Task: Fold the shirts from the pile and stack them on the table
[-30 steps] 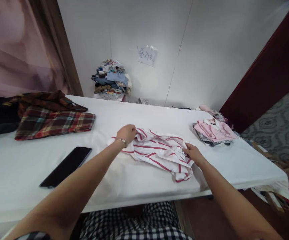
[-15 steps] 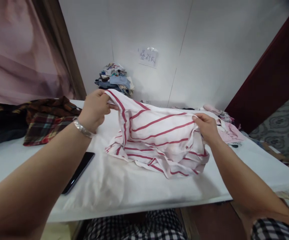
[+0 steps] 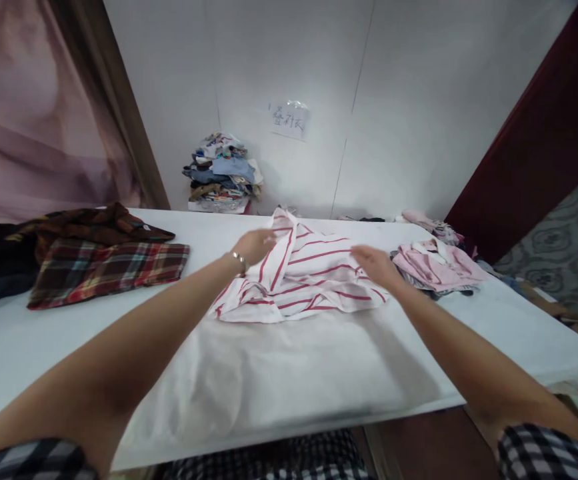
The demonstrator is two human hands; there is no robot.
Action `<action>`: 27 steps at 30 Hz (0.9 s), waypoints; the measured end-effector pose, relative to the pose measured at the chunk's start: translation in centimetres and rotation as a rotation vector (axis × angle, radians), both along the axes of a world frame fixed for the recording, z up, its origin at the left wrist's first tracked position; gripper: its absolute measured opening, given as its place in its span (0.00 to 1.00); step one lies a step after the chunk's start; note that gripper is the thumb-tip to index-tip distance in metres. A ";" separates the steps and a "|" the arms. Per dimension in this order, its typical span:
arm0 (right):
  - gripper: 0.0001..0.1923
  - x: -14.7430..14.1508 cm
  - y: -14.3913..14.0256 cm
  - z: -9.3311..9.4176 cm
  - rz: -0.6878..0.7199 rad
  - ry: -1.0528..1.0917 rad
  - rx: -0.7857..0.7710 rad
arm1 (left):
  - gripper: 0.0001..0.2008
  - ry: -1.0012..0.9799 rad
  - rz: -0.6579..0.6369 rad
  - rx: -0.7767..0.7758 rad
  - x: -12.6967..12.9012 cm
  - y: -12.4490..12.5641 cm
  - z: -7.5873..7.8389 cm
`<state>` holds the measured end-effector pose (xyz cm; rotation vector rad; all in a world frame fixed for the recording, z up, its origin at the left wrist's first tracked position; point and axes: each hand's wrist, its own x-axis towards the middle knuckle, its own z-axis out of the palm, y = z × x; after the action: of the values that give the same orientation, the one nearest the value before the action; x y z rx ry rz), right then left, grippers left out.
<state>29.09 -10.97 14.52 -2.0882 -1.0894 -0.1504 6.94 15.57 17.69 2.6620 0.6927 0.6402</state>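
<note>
Left grip: my left hand rests on the upper left edge of the red-striped white shirt; whether the fingers pinch the cloth or only press it I cannot tell.
Right grip: my right hand lies flat on the shirt's right side, fingers apart, clamping nothing.
Change: half a second ago I held the shirt up in the air between both hands; now it is down on the white table, farther from me, bunched.
Meaning: I judge it is laid out, not yet smoothed.
Shirt: thin, soft, creased, one peak standing up at the back.
Left of it: folded plaid cloth, thick-looking.
Right of it: rumpled pink garments.
Behind: clothes heap by the wall.
</note>
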 end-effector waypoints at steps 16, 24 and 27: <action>0.20 -7.2 5.3 -6.4 0.045 -0.083 -0.494 | 0.10 0.335 0.046 0.069 -7.7 -8.9 -7.2; 0.13 -8.3 0.3 -7.1 0.444 -0.175 -0.072 | 0.08 0.117 0.256 -0.218 -9.2 -2.4 -4.5; 0.14 -9.2 -3.7 -7.7 0.532 -0.198 0.051 | 0.08 -0.175 0.424 -0.372 -10.5 1.6 -3.4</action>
<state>19.92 -14.69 6.85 -1.6955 -1.7012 -0.1215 -3.53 17.21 14.28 2.1059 1.2060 0.7524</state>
